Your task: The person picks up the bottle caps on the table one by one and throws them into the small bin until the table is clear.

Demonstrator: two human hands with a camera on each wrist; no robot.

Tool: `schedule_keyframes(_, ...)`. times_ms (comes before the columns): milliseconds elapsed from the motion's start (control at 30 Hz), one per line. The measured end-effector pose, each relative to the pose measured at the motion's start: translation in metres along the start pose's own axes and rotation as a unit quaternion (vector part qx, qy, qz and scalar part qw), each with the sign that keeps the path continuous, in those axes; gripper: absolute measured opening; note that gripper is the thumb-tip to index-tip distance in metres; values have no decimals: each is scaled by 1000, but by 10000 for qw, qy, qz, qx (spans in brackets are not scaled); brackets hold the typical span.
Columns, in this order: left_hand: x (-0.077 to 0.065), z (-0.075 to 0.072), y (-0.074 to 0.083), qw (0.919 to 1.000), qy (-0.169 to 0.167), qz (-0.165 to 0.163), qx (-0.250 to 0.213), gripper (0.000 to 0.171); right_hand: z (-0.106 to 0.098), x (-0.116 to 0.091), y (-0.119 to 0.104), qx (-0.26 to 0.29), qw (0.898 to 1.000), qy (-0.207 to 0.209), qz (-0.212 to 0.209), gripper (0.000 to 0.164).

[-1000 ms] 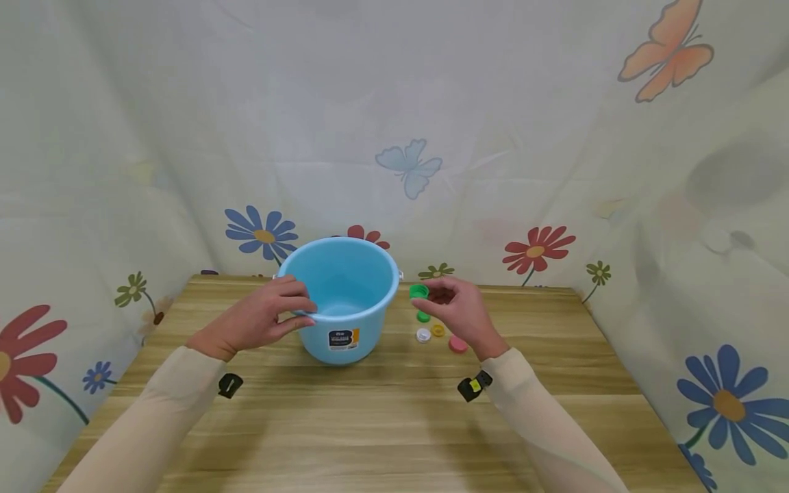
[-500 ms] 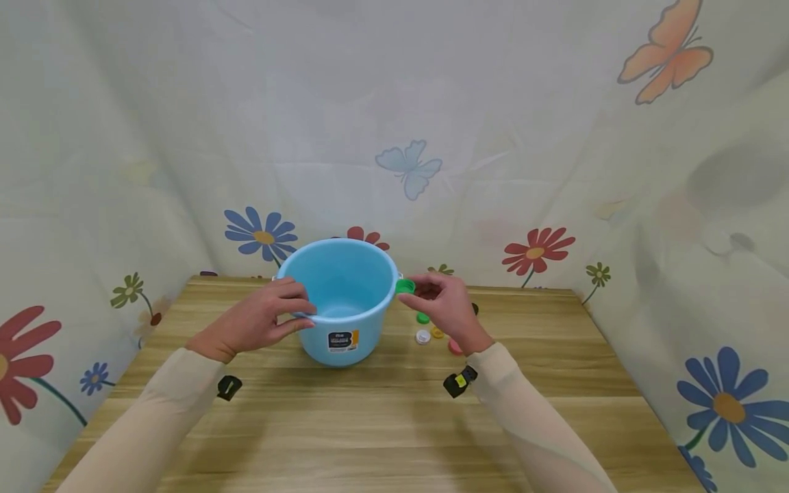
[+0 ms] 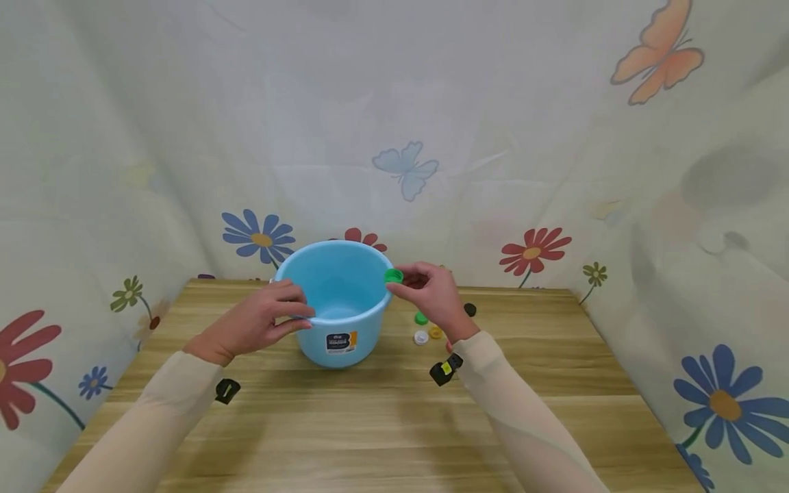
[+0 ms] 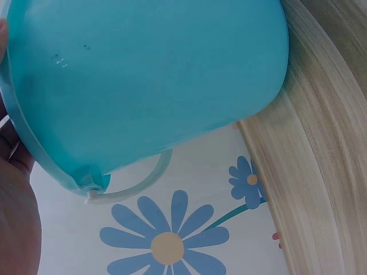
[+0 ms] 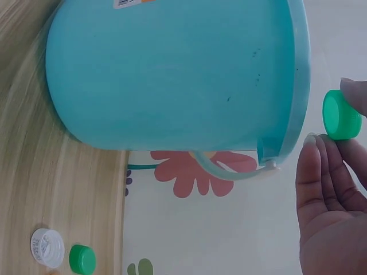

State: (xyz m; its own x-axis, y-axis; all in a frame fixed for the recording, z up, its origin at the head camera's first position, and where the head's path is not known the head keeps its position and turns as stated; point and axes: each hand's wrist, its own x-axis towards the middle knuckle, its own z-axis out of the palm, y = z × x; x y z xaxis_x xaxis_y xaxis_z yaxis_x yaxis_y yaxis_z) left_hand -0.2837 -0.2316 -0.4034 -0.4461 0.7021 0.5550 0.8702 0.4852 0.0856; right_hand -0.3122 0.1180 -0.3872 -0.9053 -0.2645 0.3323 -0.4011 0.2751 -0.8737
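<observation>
A light blue bucket (image 3: 345, 342) stands upright on the wooden table, its label facing me. My left hand (image 3: 261, 320) grips the near left part of its rim, fingers inside and thumb outside. In the left wrist view the bucket's side (image 4: 149, 74) fills much of the frame, with part of the left hand (image 4: 17, 212) at the edge. My right hand (image 3: 431, 293) pinches a green bottle cap (image 3: 393, 276) at the bucket's right rim. The right wrist view has this green cap (image 5: 342, 114) between thumb and fingers, just above rim level and apart from it.
Right of the bucket lie a second green cap (image 3: 421, 318), a white cap (image 3: 421, 337), a yellow cap (image 3: 435, 332) and a black cap (image 3: 470, 309). A red cap (image 3: 449, 346) is mostly hidden by the right wrist. A flower-print curtain (image 3: 481, 164) surrounds the wooden table (image 3: 345, 424).
My right hand has carried the green cap leftward and slightly up, from beside the bucket to its right rim. The black cap has come into view. My left hand keeps its grip on the rim.
</observation>
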Motion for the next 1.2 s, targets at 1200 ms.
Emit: schedule_keyframes(1200,-3,-4,5,9997,54,36,-219,31,6,14,-9,-34,9998,-151,112,39)
